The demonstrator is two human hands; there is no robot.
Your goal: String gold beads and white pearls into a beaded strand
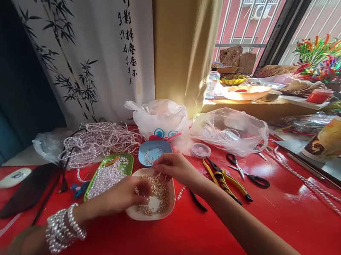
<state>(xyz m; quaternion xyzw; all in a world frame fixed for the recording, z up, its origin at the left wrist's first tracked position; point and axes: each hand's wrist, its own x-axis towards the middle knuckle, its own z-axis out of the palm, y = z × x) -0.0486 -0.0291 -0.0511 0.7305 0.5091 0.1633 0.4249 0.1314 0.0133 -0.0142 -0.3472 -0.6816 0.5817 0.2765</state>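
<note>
My left hand [125, 196], with pearl bracelets [63, 227] around its wrist, is over the left side of a cream dish [165, 213] of gold beads [162, 191]. Its fingers are curled in a pinch; whatever is between them is too small to make out. Above the dish's far edge, my right hand [173, 167] has its fingers bent down and pressed together, and their tips' contents cannot be told. A green dish [131, 162] of white pearl beads [107, 178] lies to the left. Behind sits a blue dish [144, 151] holding small metal pieces.
Pliers [222, 179] and black-handled scissors [257, 180] lie to the right, with a patterned cup [338, 139] beyond. Strung pearls [100, 140] are heaped at the back left, near plastic bags [162, 117]. A dark phone-like slab [29, 189] lies at the left.
</note>
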